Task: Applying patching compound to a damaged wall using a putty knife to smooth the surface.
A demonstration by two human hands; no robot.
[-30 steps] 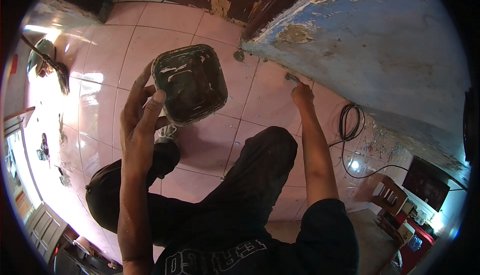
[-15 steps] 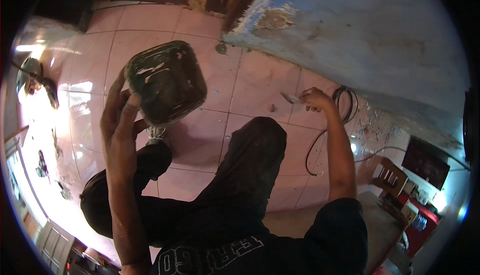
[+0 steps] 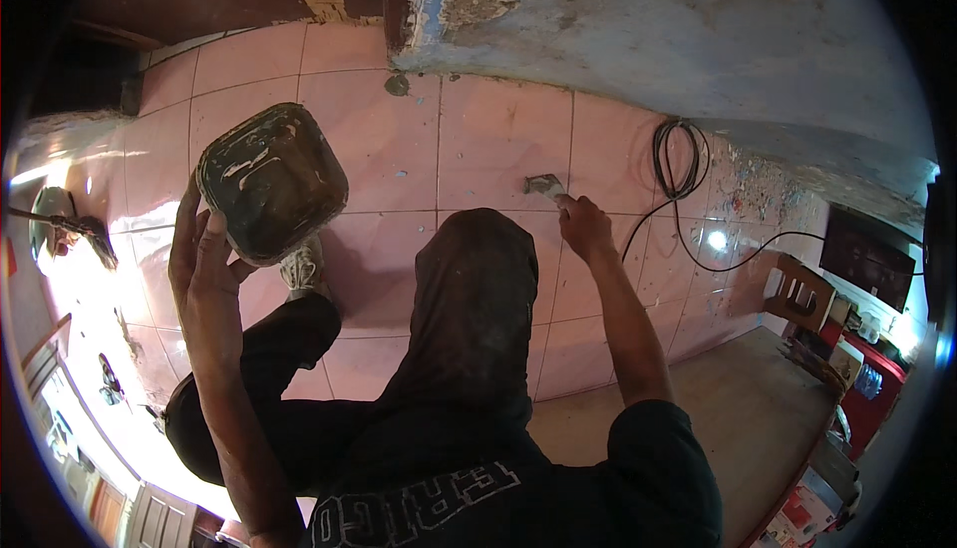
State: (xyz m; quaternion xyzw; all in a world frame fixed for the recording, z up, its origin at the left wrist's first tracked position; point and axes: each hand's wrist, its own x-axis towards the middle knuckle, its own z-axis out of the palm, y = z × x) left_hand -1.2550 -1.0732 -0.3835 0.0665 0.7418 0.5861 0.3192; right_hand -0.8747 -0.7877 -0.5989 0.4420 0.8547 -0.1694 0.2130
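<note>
Over pink tiles (image 3: 503, 139), dark smeared square tub (image 3: 274, 184) clasped in left grip (image 3: 206, 267), scraper (image 3: 544, 186) in curled right grip (image 3: 586, 228)

One left hand (image 3: 207, 267) and one right hand (image 3: 586, 229), two in all; one square dark container (image 3: 274, 186); one small scraper (image 3: 545, 186); one coiled black cable (image 3: 661, 154); one visible shoe (image 3: 302, 269); two dark trouser legs (image 3: 474, 284); one dark flat screen (image 3: 865, 257); one slotted brown chair back (image 3: 809, 279).
</note>
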